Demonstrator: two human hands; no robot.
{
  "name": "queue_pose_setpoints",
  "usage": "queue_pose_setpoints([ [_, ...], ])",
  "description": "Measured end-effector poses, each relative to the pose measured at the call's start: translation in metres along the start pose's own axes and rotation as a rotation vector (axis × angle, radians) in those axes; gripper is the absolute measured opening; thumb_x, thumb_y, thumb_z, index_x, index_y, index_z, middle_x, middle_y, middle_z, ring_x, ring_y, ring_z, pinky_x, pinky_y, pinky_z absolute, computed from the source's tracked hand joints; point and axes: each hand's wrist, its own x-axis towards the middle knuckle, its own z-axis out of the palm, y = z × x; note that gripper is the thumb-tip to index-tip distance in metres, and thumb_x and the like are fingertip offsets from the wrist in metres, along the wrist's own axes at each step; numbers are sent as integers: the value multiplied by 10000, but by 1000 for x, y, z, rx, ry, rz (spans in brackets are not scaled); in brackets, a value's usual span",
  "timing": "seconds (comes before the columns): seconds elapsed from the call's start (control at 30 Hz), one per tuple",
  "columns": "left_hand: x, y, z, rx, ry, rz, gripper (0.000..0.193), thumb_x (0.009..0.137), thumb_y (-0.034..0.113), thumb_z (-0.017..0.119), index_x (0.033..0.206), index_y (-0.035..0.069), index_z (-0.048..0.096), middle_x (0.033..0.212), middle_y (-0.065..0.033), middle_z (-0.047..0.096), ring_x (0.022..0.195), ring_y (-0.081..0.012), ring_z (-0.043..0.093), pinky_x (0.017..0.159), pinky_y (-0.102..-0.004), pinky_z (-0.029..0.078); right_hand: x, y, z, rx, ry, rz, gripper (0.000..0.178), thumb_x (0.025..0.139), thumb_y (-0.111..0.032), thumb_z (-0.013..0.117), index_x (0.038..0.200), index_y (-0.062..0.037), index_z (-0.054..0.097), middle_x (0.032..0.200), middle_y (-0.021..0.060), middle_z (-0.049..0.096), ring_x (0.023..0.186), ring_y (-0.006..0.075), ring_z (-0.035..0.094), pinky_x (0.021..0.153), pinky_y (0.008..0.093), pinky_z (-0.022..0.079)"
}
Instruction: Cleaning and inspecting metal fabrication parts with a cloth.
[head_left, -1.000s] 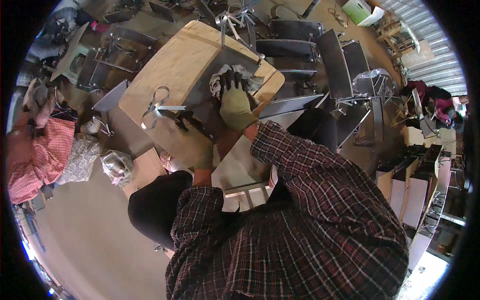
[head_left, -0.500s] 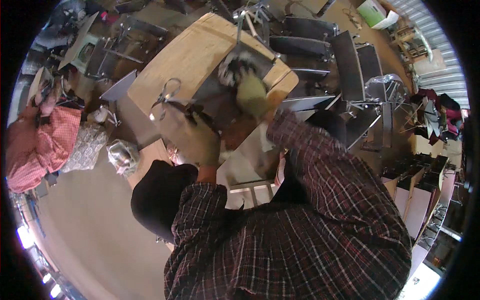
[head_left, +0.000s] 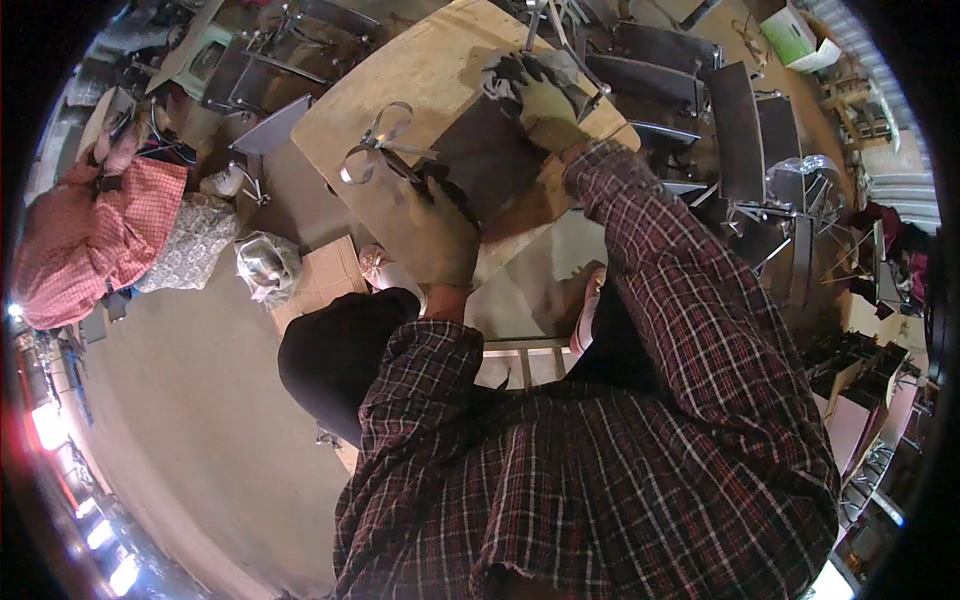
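Note:
A dark flat panel [head_left: 485,160] lies across a pale wooden board [head_left: 375,85] in front of me. Shiny bent metal loops [head_left: 378,145] stick out at its left end, and metal legs [head_left: 548,22] rise by its far right corner. My left hand [head_left: 440,235], in a light work glove with dark fingertips, is closed on the panel's near left edge. Also gloved, my right hand [head_left: 548,108] presses a grey rag [head_left: 503,76] onto the panel's far right part. Its fingers are partly hidden by the rag.
Several similar dark panels with metal legs [head_left: 742,135] lie beyond and to the right. At the left sits another person in a pink checked top [head_left: 110,240]. A plastic bag [head_left: 268,268] rests near cardboard [head_left: 325,280]. Stacked panels [head_left: 860,400] stand at the right.
My right hand and the rag have slid a little toward the panel's far side. The left hand keeps its place on the panel. The whole view has shifted slightly.

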Motion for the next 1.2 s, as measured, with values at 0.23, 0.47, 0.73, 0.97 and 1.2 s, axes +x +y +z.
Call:
queue_pose_setpoints([
  [0.23, -9, 17, 4, 148, 132, 171, 232, 979, 189, 438, 1062, 26, 580, 871, -103, 624, 772, -215, 585, 674, -351, 449, -52, -47, 48, 420, 74, -414, 449, 810, -188, 594, 1241, -79, 531, 1022, 181, 647, 1017, 360, 599, 945, 400, 461],
  [0.47, -5, 3, -12, 772, 178, 481, 224, 980, 151, 442, 1087, -8, 558, 866, -80, 608, 791, -173, 578, 655, -305, 455, -45, -4, 15, 81, 53, 217, 392, 804, -113, 542, 1191, -61, 572, 1062, 186, 638, 1005, 333, 610, 844, 407, 499],
  [0.73, -16, 26, -7, 596, 253, 518, 242, 971, 171, 438, 1072, -8, 567, 901, -160, 615, 823, -311, 593, 750, -386, 465, -72, -3, -11, 438, 3, -18, 377, 872, -118, 494, 1226, 3, 541, 1194, 183, 589, 1140, 324, 546, 954, 376, 438],
  [0.97, -12, 34, -17, 826, 328, 420, 224, 952, 160, 454, 1048, 25, 605, 909, -142, 624, 823, -308, 601, 718, -403, 459, -108, -48, 8, 93, 265, -259, 353, 850, -102, 510, 1191, -29, 565, 1196, 157, 578, 1110, 310, 542, 951, 405, 429],
  [1.2, -21, 50, 3, 532, 191, 282, 219, 950, 173, 474, 1046, 30, 610, 938, -139, 633, 852, -270, 612, 712, -357, 468, -65, 31, -15, -2, 233, -132, 309, 828, -165, 518, 1096, -61, 633, 1137, 178, 596, 1054, 349, 569, 913, 434, 454],
])
